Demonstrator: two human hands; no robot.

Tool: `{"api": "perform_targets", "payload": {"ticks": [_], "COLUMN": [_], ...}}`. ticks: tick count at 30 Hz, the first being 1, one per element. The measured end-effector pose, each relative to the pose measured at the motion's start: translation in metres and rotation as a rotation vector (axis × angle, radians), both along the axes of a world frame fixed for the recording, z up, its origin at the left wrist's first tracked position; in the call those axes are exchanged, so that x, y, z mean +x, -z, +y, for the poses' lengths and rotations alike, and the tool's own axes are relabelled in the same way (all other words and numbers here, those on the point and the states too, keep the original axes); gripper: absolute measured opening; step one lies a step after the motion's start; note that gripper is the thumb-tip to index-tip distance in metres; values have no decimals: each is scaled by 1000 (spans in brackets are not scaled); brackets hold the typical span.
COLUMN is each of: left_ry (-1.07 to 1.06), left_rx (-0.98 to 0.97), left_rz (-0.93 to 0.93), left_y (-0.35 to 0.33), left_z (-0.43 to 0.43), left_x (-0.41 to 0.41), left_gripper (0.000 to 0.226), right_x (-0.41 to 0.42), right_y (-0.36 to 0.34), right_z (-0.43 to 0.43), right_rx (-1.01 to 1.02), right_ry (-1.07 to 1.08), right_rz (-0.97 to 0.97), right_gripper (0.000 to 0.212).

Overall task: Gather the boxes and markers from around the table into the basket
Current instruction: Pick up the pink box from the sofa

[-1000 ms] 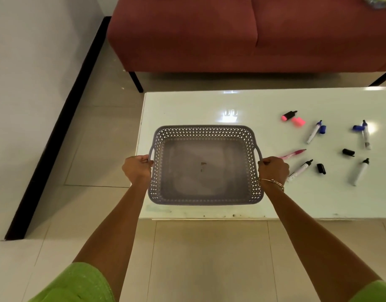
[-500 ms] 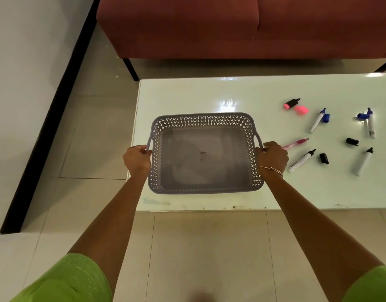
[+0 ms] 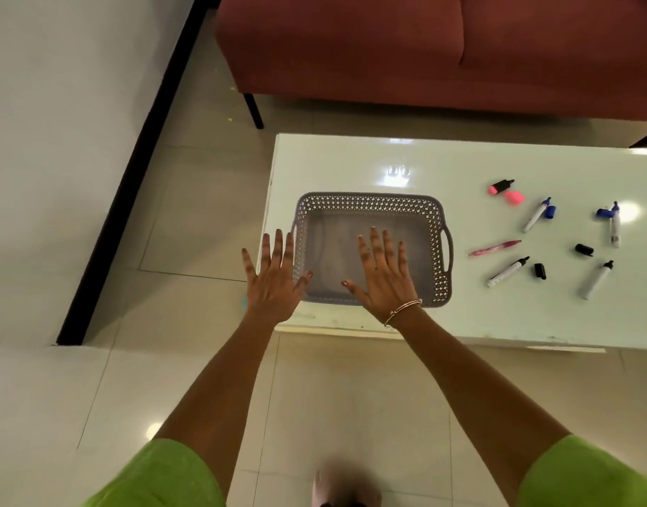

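I've let go of the basket [image 3: 373, 204]: half a second ago both hands gripped its handles, and now they are spread flat, palms down, holding nothing. The basket sits on the counter [image 3: 351, 162] near its front left corner, empty. My right hand [image 3: 382, 276] is splayed wide over the basket's inside, a bangle [image 3: 402, 311] at the wrist. My left hand [image 3: 272, 279] is just as wide, lying over the basket's left rim and out past the counter's edge above the floor [image 3: 190, 214].

Off to the right of my right hand, beyond the basket's right handle, the markers lie loose on the counter. Nearest is a pink pen [image 3: 494, 247], then a black-tipped marker [image 3: 508, 271] with its black cap [image 3: 539, 270] beside it. Farther out are a pink highlighter [image 3: 501, 187] and its cap [image 3: 515, 197], a blue marker [image 3: 536, 214], another blue one [image 3: 613, 225], a second black cap [image 3: 584, 249] and a white marker [image 3: 596, 279]. A red sofa [image 3: 424, 49] stands beyond the counter.
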State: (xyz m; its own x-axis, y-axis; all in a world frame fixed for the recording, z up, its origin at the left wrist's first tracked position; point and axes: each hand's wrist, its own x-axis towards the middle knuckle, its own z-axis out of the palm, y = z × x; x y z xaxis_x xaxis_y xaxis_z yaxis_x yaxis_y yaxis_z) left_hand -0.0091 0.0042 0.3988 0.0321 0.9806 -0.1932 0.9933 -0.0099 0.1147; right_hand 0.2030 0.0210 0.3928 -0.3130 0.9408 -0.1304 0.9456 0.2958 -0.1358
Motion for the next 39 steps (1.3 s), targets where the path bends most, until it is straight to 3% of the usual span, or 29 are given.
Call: {"api": "perform_targets", "payload": {"ticks": [10,20,31,39], "left_ry": [-60,82,119,218], "left_rx": [26,9,10,-6], "left_rz": [39,90,81,57], "left_y": [-22,-87,-119,-133], "left_z": [7,81,247,452], "left_x": [-145,-309,-354,-333], "left_gripper": [81,72,73,78], "right_x": [-172,-321,-376,-348], "right_y": [-29,-63,-92,-117], "right_z": [28,80,229,425], "right_rx": [27,-33,21,38], "right_ry": [-137,120,269,321], "right_rz": [82,153,147,114], "right_gripper": [81,88,82,86]}}
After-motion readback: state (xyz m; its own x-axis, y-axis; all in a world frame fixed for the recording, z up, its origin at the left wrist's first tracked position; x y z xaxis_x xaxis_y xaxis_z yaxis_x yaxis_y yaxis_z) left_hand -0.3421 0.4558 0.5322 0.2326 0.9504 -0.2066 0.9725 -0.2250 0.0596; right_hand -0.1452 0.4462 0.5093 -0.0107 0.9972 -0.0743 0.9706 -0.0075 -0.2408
